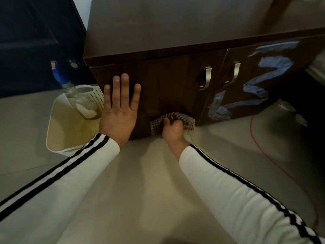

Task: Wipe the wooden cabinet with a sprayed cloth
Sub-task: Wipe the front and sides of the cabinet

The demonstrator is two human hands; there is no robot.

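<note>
The cloth [173, 120] is a small checked rag, bunched up and pressed against the lower part of the left door of the wooden cabinet [158, 81], just above the floor. It looks soft and light, so it probably folds and slips easily; the best hold is a full fist around the bunch, with the flat of the fabric left free toward the wood. The right hand [173, 132] is closed around the cloth in this way. The left hand [120, 110] is open, with the fingers spread, and lies flat on the same door, to the left of the cloth, near the cabinet's left edge. The cabinet seems heavy and stiff, so it should not move under the pressure. Two metal handles [205, 78] sit on the doors to the right of the cloth, and blue-white painted marks [255, 81] cover the right door. To the left of the cabinet stands a pale basket [58, 127] with a spray bottle [73, 92] leaning in it.
</note>
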